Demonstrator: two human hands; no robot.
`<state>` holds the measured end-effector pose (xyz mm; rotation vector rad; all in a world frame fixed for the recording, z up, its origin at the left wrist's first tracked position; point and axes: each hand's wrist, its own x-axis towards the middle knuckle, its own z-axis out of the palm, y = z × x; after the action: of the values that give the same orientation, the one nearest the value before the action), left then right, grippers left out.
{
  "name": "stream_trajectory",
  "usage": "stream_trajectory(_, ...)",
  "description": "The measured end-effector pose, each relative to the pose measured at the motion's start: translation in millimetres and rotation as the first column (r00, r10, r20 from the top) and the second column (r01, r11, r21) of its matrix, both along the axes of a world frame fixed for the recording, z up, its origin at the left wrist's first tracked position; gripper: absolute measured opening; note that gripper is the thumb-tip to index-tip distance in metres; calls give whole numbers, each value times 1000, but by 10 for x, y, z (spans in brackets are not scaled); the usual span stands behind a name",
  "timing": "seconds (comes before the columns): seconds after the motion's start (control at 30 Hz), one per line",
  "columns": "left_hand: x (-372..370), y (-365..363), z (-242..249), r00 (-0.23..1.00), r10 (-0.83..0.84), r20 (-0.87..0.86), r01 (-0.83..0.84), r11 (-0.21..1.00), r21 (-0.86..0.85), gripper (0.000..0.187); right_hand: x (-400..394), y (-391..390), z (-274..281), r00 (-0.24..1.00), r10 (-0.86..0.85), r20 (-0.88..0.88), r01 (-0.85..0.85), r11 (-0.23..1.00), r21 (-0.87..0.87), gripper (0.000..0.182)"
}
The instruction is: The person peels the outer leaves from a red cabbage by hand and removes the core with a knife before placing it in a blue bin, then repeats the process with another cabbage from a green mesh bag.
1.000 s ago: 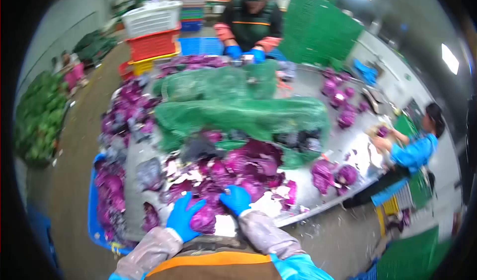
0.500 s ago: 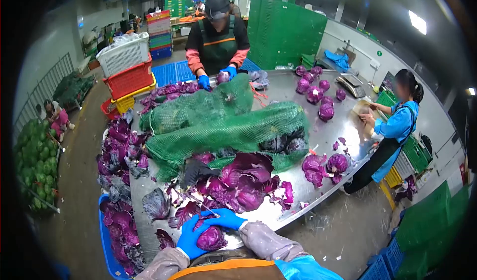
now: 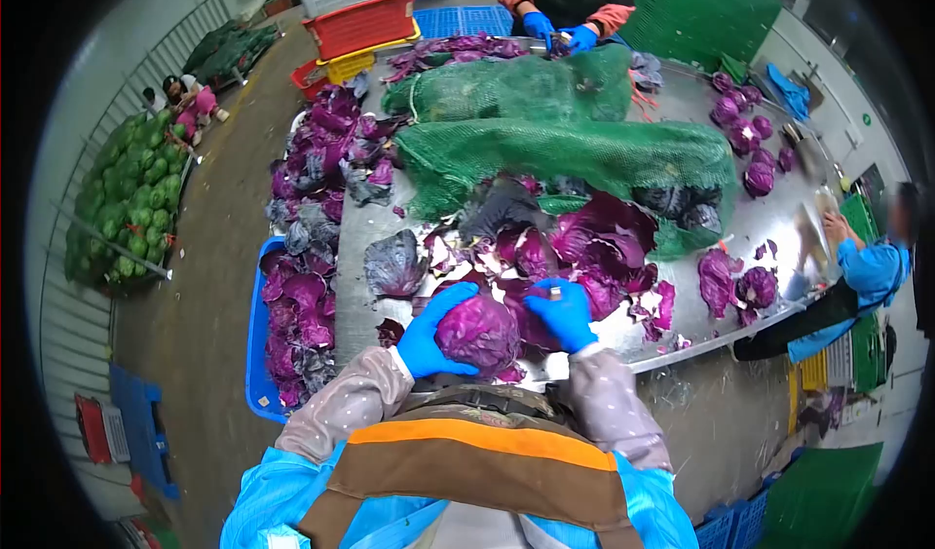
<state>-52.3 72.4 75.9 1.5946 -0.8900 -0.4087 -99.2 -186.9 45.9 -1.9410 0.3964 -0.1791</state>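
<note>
My left hand [image 3: 435,333] is wrapped round the left side of a red cabbage head [image 3: 479,335] near the table's front edge. To the right of the head, my right hand [image 3: 562,313] is closed, apart from the cabbage and beside a loose purple leaf [image 3: 527,321]. A small pale piece of a knife [image 3: 555,294] shows between its thumb and fingers; most of it is hidden. Both hands wear blue gloves. Beyond them lies a heap of stripped cabbage leaves [image 3: 606,237], with a dark outer leaf [image 3: 394,263] on the left.
Green mesh sacks [image 3: 565,154] of cabbage lie across the metal table [image 3: 362,301]. A blue bin [image 3: 261,354] of leaves stands at left. Trimmed cabbages [image 3: 745,135] sit far right. A co-worker's gloved hands [image 3: 560,33] are at the far edge; another person [image 3: 872,276] stands right.
The view has tipped down. My right hand has come off the cabbage and moved right, and the thin blade seen over it no longer shows. My left hand still holds the head.
</note>
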Motion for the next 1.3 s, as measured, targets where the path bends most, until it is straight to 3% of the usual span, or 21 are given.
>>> stream_trajectory(0.03,60,72,41,1000,22,-22,-21,1000,22,118,-20,-115,114,998,-46,-40,54,972,228,31)
stream_trajectory(0.1,142,137,109,977,22,-214,-51,991,-127,121,-102,-184,610,977,-75,-198,123,962,244,30)
stream_trajectory(0.17,127,184,239,921,-13,-390,-90,966,-244,124,-130,-308,496,993,-111,-29,110,994,-13,32)
stream_trajectory(0.2,132,188,209,892,-34,-451,-112,950,-291,125,-154,-275,660,993,-91,81,110,956,-273,37)
stream_trajectory(0.23,142,214,244,886,-42,-461,-112,947,-301,125,-169,-269,679,967,-147,209,230,859,-458,45)
stream_trajectory(0.3,163,197,322,874,-77,-480,-99,939,-330,125,-215,-168,931,944,-141,299,240,913,-330,49)
stream_trajectory(0.33,161,202,292,851,-92,-517,-103,936,-336,124,-226,-106,1011,948,-99,302,147,979,-141,51)
stream_trajectory(0.4,170,183,300,847,-116,-519,-80,937,-341,124,-272,88,1254,947,11,320,-81,975,206,55)
stream_trajectory(0.43,175,183,315,844,-128,-521,-68,938,-340,124,-256,191,1394,893,149,425,-202,976,82,59)
stream_trajectory(0.47,205,186,343,865,-145,-480,-16,948,-317,124,-218,244,1500,838,300,456,-265,954,-140,63)
stream_trajectory(0.5,199,195,366,873,-147,-464,4,955,-296,123,-180,323,1586,809,376,451,-298,925,-237,69)
stream_trajectory(0.57,182,218,392,892,-151,-425,39,965,-261,122,-155,476,1593,804,443,396,-332,888,-319,65)
stream_trajectory(0.63,188,251,381,918,-156,-364,86,976,-200,118,-152,558,1618,837,516,184,-431,827,-360,58)
stream_trajectory(0.77,157,286,326,952,-183,-246,144,975,-169,116,-185,494,1474,762,620,189,-554,774,-307,54)
stream_trajectory(0.8,119,303,293,945,-184,-270,141,975,-170,115,-217,500,1449,773,618,144,-571,777,-265,52)
stream_trajectory(0.9,30,316,330,904,-148,-400,108,987,-122,115,-239,502,1257,788,528,318,-525,845,-103,49)
stream_trajectory(0.97,38,311,325,889,-149,-433,112,988,-111,116,-267,476,1234,797,543,265,-509,840,-191,47)
stream_trajectory(1.03,59,275,287,936,-161,-313,130,985,-118,113,-288,422,1230,803,553,223,-490,825,-281,44)
stream_trajectory(1.17,77,237,373,958,-159,-240,136,985,-108,110,-453,324,1246,799,597,-69,-597,776,-203,42)
stream_trajectory(1.2,73,231,387,959,-154,-238,132,986,-103,109,-496,384,1235,842,536,61,-538,843,28,45)
stream_trajectory(1.3,19,204,441,974,-101,-203,102,995,-9,103,-460,493,1421,833,429,349,-383,903,-195,52)
